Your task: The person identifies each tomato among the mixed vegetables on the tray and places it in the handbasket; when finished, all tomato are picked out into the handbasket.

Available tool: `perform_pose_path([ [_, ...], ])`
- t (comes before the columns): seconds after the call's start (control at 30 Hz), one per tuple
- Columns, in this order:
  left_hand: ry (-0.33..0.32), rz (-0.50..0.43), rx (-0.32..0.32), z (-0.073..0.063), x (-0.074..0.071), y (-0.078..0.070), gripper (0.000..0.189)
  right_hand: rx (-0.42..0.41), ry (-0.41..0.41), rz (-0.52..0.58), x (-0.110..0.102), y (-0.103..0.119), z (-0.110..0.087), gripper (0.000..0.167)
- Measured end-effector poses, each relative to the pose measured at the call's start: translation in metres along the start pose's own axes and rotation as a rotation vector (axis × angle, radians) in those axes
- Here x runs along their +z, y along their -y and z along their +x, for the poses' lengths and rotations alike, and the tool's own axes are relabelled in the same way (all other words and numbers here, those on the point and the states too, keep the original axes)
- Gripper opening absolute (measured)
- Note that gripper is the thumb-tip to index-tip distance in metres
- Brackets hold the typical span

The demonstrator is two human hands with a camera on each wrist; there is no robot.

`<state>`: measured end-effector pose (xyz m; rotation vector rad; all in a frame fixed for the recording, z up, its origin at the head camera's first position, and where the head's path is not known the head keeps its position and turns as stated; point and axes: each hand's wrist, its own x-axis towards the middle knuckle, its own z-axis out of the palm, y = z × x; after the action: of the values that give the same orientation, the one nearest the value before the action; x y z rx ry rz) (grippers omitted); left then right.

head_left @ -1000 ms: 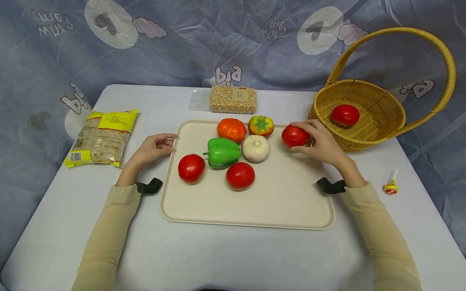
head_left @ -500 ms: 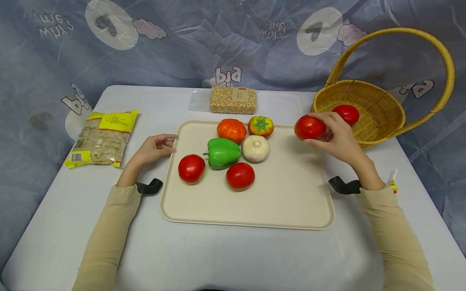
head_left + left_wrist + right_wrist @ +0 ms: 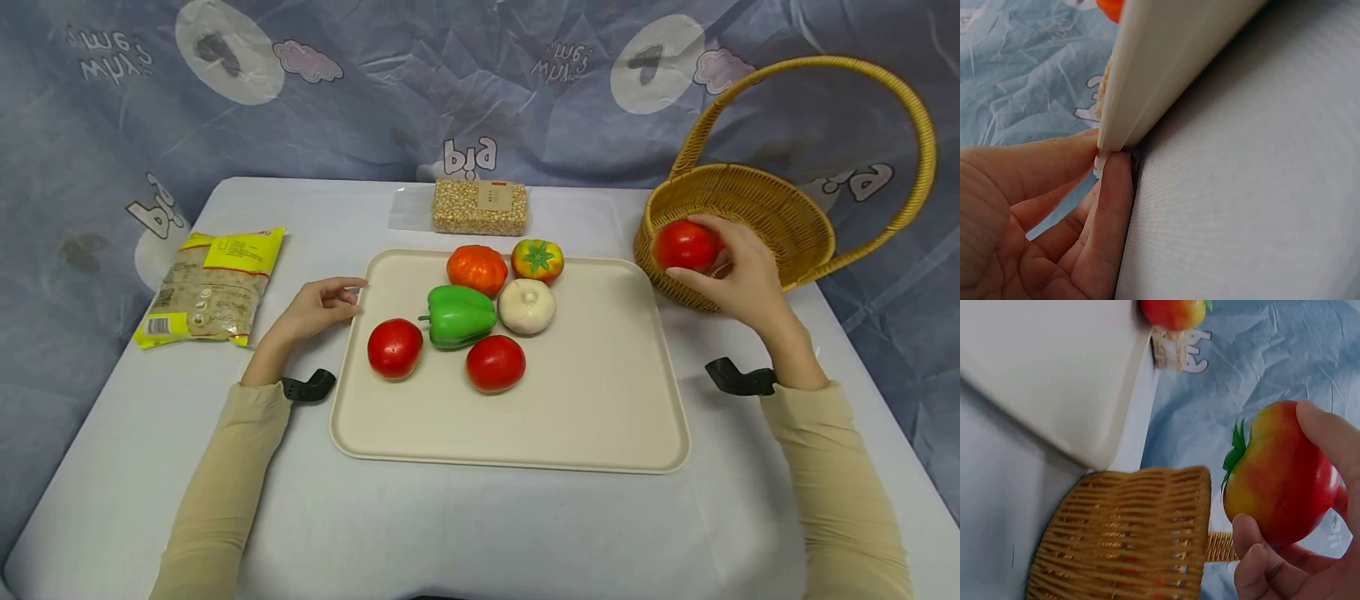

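My right hand [image 3: 746, 271] holds a red tomato [image 3: 684, 245] between thumb and fingers, above the near left rim of the wicker basket [image 3: 780, 196]. In the right wrist view this tomato [image 3: 1282, 475] shows a yellow-tinged end and green leaves. My left hand [image 3: 318, 306] is at the left edge of the beige tray [image 3: 585, 417]. Seen from the left wrist, the thumb and a finger pinch the tray's rim [image 3: 1113, 125]. On the tray lie two more tomatoes, left [image 3: 394, 348] and middle [image 3: 495, 363], a green bell pepper [image 3: 461, 316] and a white garlic bulb [image 3: 527, 306].
Towards the tray's back are an orange pumpkin [image 3: 477, 268] and a yellow-red fruit with a green star-shaped top [image 3: 537, 260]. Behind them lies a clear pack of yellow kernels [image 3: 480, 207]. A yellow bag [image 3: 212, 286] rests at the left. The basket's tall handle arches at the right.
My right hand has carried the tomato from the tray's right back corner rightwards to the basket's rim. The tomato inside the basket is now hidden in the head view. The left hand stays put.
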<state>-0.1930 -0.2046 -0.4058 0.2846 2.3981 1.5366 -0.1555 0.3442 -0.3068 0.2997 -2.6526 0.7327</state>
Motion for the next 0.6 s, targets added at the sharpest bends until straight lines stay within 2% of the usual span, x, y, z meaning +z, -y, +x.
perform_pose_path([
  [0.17,-0.001,-0.003,-0.008,-0.001,0.0,-0.001,0.045,0.122,0.004,-0.009,-0.006,-0.012,0.0,0.063],
  [0.33,-0.008,0.018,-0.021,-0.001,0.0,-0.003,0.045,0.22,0.07,-0.04,-0.01,-0.024,0.002,0.064],
  [0.5,0.0,0.025,-0.032,-0.002,0.0,-0.006,0.045,0.259,0.142,-0.048,-0.01,-0.035,0.005,0.067],
  [0.6,0.009,0.014,-0.032,-0.006,0.001,-0.017,0.045,0.27,0.165,-0.052,-0.009,-0.042,0.007,0.068],
])
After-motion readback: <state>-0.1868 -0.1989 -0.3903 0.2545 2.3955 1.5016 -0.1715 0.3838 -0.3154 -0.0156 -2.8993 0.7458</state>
